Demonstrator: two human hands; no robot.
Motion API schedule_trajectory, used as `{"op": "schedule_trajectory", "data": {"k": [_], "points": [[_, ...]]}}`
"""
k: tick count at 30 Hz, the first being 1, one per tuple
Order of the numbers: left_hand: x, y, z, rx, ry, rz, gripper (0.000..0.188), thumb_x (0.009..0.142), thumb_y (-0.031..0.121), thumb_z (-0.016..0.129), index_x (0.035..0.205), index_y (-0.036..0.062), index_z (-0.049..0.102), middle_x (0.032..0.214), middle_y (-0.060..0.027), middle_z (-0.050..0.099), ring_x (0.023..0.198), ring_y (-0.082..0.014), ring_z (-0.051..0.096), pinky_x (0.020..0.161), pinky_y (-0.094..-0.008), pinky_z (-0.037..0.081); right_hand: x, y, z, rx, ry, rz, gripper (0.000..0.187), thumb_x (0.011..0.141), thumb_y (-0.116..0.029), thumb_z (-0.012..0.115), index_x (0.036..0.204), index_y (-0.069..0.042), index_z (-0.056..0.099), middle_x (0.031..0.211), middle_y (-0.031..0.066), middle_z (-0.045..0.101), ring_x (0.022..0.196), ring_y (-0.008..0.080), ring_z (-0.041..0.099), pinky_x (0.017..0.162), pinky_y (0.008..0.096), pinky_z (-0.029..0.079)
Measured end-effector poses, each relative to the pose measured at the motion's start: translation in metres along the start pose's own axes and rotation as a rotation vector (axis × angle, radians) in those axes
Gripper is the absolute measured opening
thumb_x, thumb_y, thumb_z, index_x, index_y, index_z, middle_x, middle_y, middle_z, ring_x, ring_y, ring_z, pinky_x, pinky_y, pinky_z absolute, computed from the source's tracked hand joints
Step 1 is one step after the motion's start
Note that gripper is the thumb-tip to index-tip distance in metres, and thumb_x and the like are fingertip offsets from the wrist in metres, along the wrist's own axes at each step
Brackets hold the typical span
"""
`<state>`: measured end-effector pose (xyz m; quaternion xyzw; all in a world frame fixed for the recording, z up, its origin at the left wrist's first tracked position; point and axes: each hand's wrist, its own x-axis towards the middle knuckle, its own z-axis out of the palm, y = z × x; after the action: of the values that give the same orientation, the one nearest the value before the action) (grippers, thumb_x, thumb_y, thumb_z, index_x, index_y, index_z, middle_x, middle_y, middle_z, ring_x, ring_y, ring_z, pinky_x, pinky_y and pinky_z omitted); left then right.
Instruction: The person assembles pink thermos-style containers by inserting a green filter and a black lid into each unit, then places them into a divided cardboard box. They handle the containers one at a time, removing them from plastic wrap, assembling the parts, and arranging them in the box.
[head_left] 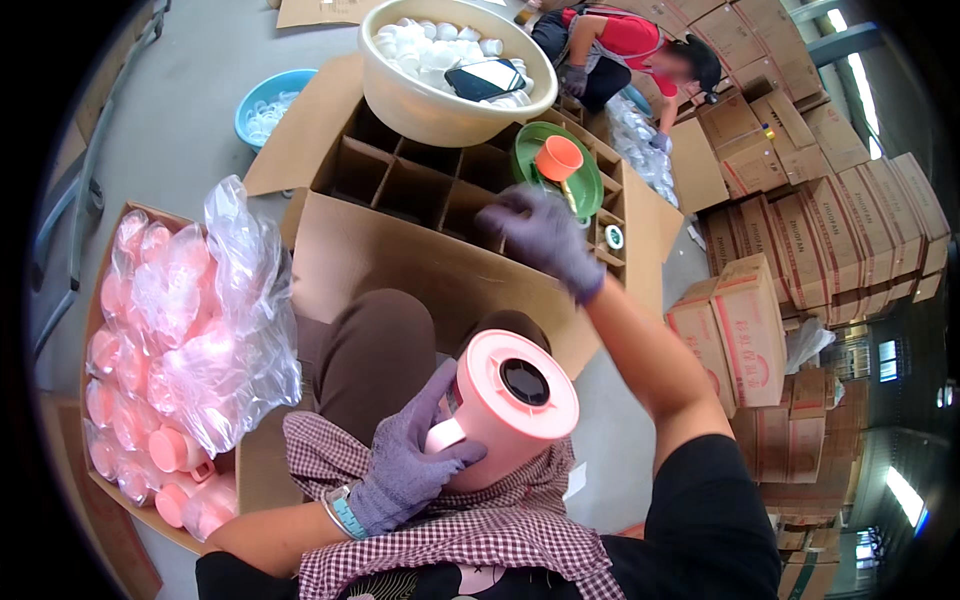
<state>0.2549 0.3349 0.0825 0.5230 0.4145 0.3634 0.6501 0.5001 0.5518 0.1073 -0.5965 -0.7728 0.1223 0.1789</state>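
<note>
Above my lap, my left hand [412, 470] in a purple-grey glove grips the side handle of a pink plastic jug [500, 455]. One end of the jug faces up and shows a ribbed pink rim round a black disc [524, 382]. My right hand [548, 238], gloved too, hovers over a cardboard carton with dividers [400, 250], just left of a green round tray [590, 185]. Its fingers are blurred, and whether they hold anything does not show. An orange cup [558, 158] sits on the tray, and a white tape roll [613, 237] lies in the carton below it.
A cream basin [385, 110] of white caps, with a phone [485, 78] on top, rests on the carton. Left stand a blue basin [243, 120] and a box of bagged pink cups [165, 330]. A person [620, 45] works far right, near stacked cartons [790, 250].
</note>
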Motion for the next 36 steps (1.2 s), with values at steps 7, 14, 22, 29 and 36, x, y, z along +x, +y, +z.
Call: {"op": "schedule_trajectory", "data": {"k": [7,14,22,29,36], "points": [[0.009,0.000,-0.020,-0.068,-0.077,0.008,0.094,0.075,0.025,0.087,0.152,-0.0004,0.038,0.140,-0.0153,0.058,0.128,-0.0176,0.054,0.111,-0.0332,0.039,0.109,0.146,0.007,-0.714,-0.277,0.618,0.056,0.083,-0.051,0.065,0.117,-0.007,0.072,0.125,0.0199,0.067,0.115,0.0320,0.066,0.098,0.0418,0.051],[0.020,-0.004,-0.031,-0.422,-0.206,-0.066,0.103,0.068,0.027,0.092,0.151,-0.0046,0.038,0.143,-0.0128,0.055,0.130,-0.0193,0.052,0.112,-0.0333,0.038,0.088,0.133,-0.029,-0.784,0.020,0.352,0.039,0.082,-0.034,0.058,0.101,-0.005,0.075,0.109,0.0205,0.072,0.104,0.0344,0.070,0.091,0.0409,0.054],[0.048,-0.006,-0.030,-0.504,-0.605,-0.098,0.099,0.065,0.023,0.090,0.147,-0.0058,0.043,0.137,-0.0103,0.060,0.124,-0.0176,0.057,0.108,-0.0316,0.041,-0.116,-0.034,-0.141,0.468,-0.299,-0.068,0.028,0.097,-0.028,0.067,0.103,-0.001,0.067,0.087,0.0057,0.070,0.079,0.0123,0.066,0.071,0.0298,0.053],[0.088,-0.022,-0.001,-0.453,-0.978,-0.030,0.098,0.067,0.024,0.093,0.146,-0.0050,0.044,0.136,-0.0109,0.062,0.120,-0.0168,0.060,0.106,-0.0311,0.045,-0.207,-0.105,-0.152,-0.242,-0.253,-1.006,0.029,0.076,-0.027,0.075,0.100,-0.020,0.062,0.117,0.0064,0.059,0.113,0.0292,0.059,0.101,0.0490,0.047],[0.091,0.000,0.019,-0.362,-1.135,-0.090,0.083,0.065,0.020,0.095,0.135,-0.0020,0.058,0.123,-0.0062,0.069,0.109,-0.0125,0.063,0.098,-0.0294,0.051,-0.222,-0.116,-0.157,-0.298,-0.295,-1.098,0.035,0.079,-0.022,0.069,0.112,-0.018,0.058,0.121,0.0038,0.056,0.123,0.0334,0.055,0.106,0.0460,0.048]]}}
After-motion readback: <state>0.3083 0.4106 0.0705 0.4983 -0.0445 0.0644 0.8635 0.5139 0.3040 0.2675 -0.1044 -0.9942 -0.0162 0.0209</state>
